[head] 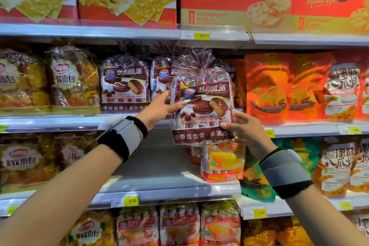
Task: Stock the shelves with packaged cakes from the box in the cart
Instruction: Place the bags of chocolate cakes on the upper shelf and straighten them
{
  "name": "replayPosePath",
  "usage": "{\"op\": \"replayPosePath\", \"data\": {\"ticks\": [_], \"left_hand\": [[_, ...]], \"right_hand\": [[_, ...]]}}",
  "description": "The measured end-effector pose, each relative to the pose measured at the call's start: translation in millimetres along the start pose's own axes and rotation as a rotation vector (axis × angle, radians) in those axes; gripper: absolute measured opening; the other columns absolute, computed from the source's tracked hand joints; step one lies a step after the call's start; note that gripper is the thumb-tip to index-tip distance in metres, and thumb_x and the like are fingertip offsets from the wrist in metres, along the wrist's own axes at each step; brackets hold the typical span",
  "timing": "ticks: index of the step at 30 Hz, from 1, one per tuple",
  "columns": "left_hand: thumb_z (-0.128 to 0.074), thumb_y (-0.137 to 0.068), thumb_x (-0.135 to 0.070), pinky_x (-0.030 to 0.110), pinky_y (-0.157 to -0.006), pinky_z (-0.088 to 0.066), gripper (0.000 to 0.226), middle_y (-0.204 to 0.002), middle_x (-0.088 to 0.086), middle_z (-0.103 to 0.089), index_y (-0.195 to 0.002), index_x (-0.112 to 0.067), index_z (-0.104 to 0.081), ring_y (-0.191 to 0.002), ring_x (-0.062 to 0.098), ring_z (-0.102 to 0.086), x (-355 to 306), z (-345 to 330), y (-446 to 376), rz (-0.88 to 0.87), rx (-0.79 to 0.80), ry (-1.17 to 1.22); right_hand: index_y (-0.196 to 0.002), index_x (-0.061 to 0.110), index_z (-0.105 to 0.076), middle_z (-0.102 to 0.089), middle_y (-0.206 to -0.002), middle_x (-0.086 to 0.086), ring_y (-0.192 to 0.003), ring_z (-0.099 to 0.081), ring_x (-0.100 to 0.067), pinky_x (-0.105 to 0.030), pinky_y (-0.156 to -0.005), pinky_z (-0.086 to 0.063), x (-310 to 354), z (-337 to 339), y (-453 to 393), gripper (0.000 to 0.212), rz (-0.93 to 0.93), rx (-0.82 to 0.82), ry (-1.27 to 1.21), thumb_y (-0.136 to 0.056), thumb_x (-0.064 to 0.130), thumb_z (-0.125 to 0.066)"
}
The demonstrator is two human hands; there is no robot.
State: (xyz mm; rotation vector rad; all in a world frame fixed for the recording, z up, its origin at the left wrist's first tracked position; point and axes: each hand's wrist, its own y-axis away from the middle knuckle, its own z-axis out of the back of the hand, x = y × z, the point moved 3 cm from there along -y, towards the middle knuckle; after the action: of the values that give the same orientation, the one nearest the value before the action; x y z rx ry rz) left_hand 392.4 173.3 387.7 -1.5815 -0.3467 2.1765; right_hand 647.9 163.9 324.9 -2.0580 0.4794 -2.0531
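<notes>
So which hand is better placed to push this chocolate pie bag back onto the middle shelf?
Probably the right hand: it grips the chocolate pie bag at its bottom corner, nearer the viewer. The left hand only steadies its side.

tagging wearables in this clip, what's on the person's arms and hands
Both forearms are bare, with no sleeves and no gloves. Each wrist carries a wide wrap band: the left band is black with a grey strap across it and a pale tab at its outer edge; the right band is grey with a black edge toward the elbow. The left hand shows long pale nails. No rings are visible on the right hand.
</notes>
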Motion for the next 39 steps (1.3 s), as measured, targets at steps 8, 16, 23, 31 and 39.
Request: {"op": "replayPosePath", "data": {"ticks": [8,16,23,31,39], "left_hand": [[-0.073,-0.075,-0.053,0.032,-0.087,-0.045,0.080,-0.138,-0.004,-0.054,-0.141,-0.025,-0.040,-0.119,0.014,-0.055,-10,-35,-43,0.039,-0.003,-0.043],[-0.071,-0.083,-0.039,0.025,-0.063,-0.050,0.044,-0.114,-0.001,-0.070,-0.121,-0.021,-0.059,-0.102,0.017,-0.067,-28,-63,-78,0.047,-0.012,-0.036],[-0.071,-0.083,-0.038,0.029,-0.071,-0.048,0.046,-0.116,0.000,-0.068,-0.123,-0.019,-0.057,-0.103,0.016,-0.063,-48,-65,-104,0.048,-0.055,-0.071],[-0.073,-0.081,-0.037,0.036,-0.084,-0.049,0.074,-0.122,0.008,-0.061,-0.139,-0.019,-0.031,-0.108,0.023,-0.059,-58,-62,-128,-0.035,-0.190,-0.136],[-0.063,-0.091,-0.028,0.022,-0.070,-0.049,0.057,-0.124,0.003,-0.059,-0.139,-0.017,-0.035,-0.098,0.014,-0.059,-75,-70,-138,-0.139,-0.132,-0.222]], "right_hand": [[-0.122,0.018,-0.060,-0.065,-0.117,0.001,-0.099,-0.066,-0.014,-0.032,-0.063,-0.052,9,47,-31,0.058,0.050,0.016,0.015,-0.070,0.022,-0.085],[-0.126,0.013,-0.060,-0.061,-0.125,-0.006,-0.112,-0.059,-0.023,-0.041,-0.078,-0.056,17,83,-63,0.069,0.080,-0.029,0.078,-0.065,0.034,-0.086],[-0.124,0.013,-0.059,-0.064,-0.117,-0.006,-0.107,-0.063,-0.020,-0.044,-0.086,-0.056,31,89,-90,0.066,0.110,-0.011,0.083,-0.067,0.034,-0.086],[-0.121,0.012,-0.059,-0.066,-0.107,0.001,-0.095,-0.063,-0.009,-0.025,-0.050,-0.050,48,84,-110,0.055,0.123,0.029,0.072,-0.074,0.028,-0.082],[-0.129,0.006,-0.054,-0.060,-0.119,-0.006,-0.085,-0.059,-0.002,-0.021,-0.045,-0.050,50,81,-123,0.062,0.135,-0.016,0.051,-0.076,0.024,-0.080]]}}
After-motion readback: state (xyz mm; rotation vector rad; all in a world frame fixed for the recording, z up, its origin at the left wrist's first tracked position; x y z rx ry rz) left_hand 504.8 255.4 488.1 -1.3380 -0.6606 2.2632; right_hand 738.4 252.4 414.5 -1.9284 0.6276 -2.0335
